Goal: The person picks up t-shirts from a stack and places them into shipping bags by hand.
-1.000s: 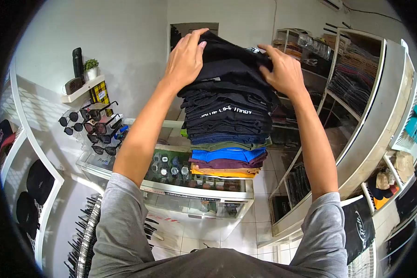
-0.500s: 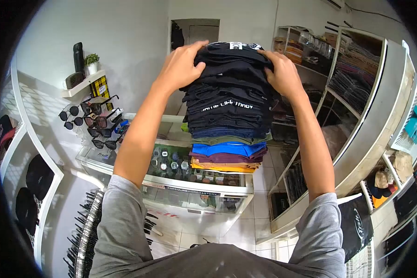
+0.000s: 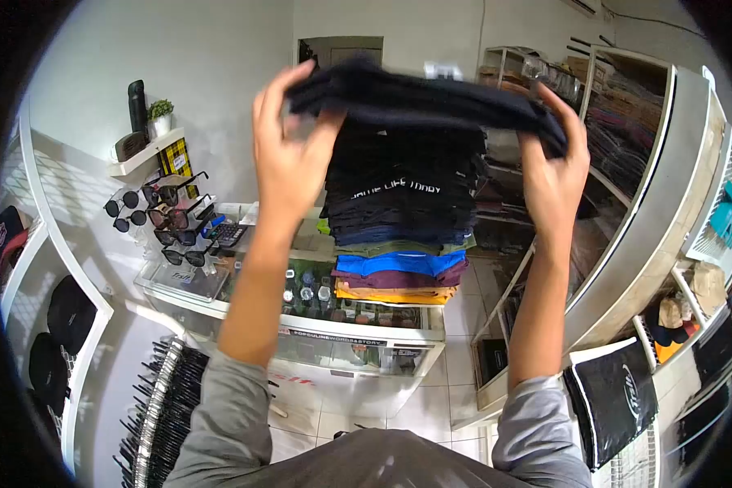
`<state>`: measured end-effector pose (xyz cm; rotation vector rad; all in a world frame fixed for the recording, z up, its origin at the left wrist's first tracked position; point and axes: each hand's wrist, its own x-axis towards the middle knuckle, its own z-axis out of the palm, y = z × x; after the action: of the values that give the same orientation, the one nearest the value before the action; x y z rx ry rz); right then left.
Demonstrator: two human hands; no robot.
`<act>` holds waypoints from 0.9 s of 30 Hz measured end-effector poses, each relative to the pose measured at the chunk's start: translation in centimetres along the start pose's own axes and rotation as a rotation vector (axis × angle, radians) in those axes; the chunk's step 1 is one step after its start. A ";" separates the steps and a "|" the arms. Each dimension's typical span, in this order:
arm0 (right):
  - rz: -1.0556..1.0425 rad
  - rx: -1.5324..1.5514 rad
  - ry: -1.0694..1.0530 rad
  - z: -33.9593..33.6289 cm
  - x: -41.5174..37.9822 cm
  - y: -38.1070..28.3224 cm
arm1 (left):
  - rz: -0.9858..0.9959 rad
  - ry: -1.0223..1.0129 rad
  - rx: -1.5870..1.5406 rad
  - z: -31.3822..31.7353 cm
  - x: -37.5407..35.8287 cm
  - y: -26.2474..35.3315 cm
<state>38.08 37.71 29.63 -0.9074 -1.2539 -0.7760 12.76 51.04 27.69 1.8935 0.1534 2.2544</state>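
Observation:
A folded black T-shirt [image 3: 431, 102], blurred by motion, is held up at both ends above a tall stack of folded T-shirts [image 3: 398, 215]. My left hand [image 3: 293, 150] grips its left end, thumb below and fingers behind. At the right end my right hand [image 3: 555, 154] pinches it between thumb and fingers. Most of the stack is black, with white lettering on one shirt; navy, green, blue, maroon and yellow ones lie lower down. The held shirt hides the top of the stack.
The stack stands on a glass display counter [image 3: 366, 332] with watches [image 3: 307, 291] inside. Sunglasses [image 3: 175, 215] hang on a rack at the left. Black hangers [image 3: 167, 398] line a rail below. Glass-fronted shelves [image 3: 618, 138] of folded clothes rise at the right, near a black bag [image 3: 618, 398].
Both hands have moved from the sides of the stack's top and spread wider apart. A folded black T-shirt is now lifted off the stack between them.

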 end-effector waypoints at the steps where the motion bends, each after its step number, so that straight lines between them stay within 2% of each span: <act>1: 0.200 0.199 -0.022 -0.5 -2.3 0.4 | -0.261 -0.037 -0.352 -0.5 -2.5 0.3; 3: 0.736 0.681 -0.072 -1.6 -5.8 -0.7 | -0.745 -0.030 -0.491 -1.6 -6.2 1.0; 4: 0.833 0.968 -0.114 -2.3 -7.2 -0.5 | -0.824 -0.054 -0.763 -2.2 -7.6 0.4; 5: 0.921 1.259 -0.159 -2.7 -8.3 0.3 | -0.894 -0.074 -1.038 -2.9 -8.6 -0.6; 6: 0.942 1.367 -0.191 -2.4 -8.8 1.0 | -0.903 -0.175 -1.296 -3.5 -8.3 -0.5; 7: 0.918 1.597 -0.183 -2.5 -9.4 1.5 | -0.908 -0.179 -1.296 -3.6 -8.0 -0.3; 9: 0.962 1.763 -0.370 -3.2 -8.7 1.7 | -1.024 -0.076 -1.377 -3.6 -7.0 0.2; 10: 0.894 1.767 -0.465 -3.0 -8.7 2.3 | -1.033 -0.136 -1.387 -3.4 -6.5 -0.1; 11: 0.899 1.764 -0.458 -2.8 -8.5 2.4 | -1.041 -0.138 -1.388 -2.9 -6.3 -0.2; 13: 1.147 1.420 -0.328 -2.0 -8.4 2.6 | -1.007 -0.180 -0.731 -1.6 -6.5 -0.1; 14: 1.151 1.080 -0.318 -1.8 -9.4 4.3 | -0.961 -0.238 -0.677 -1.3 -7.0 -0.5; 15: 1.063 0.982 -0.317 -1.0 -9.1 2.8 | -0.972 -0.240 -0.678 -1.4 -7.5 -0.4; 17: 1.035 0.990 -0.449 -2.4 -9.2 2.1 | -0.949 -0.340 -0.688 -1.8 -8.4 0.2; 19: 1.003 1.049 -0.433 -3.6 -9.6 0.9 | -0.990 -0.342 -0.680 -2.6 -8.9 1.8; 21: 1.090 1.108 -0.378 -4.2 -10.1 -0.1 | -1.248 -0.140 -0.730 -2.6 -9.1 3.6; 23: 1.175 0.751 -0.401 -4.1 -10.4 -0.9 | -1.162 -0.264 -0.480 -2.7 -10.4 2.8; 24: 1.147 0.661 -0.385 -4.2 -10.6 -1.9 | -1.194 -0.227 -0.522 -2.5 -11.0 3.3; 25: 1.163 0.637 -0.389 -4.8 -10.8 -2.2 | -1.231 -0.193 -0.567 -2.4 -11.8 3.9; 27: 1.058 0.701 -0.302 -6.1 -12.1 -3.4 | -1.238 -0.182 -0.666 -2.4 -13.0 5.0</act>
<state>35.86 30.72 17.73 -0.9347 -0.9763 0.6234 12.15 43.45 15.75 1.0891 0.3595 1.0789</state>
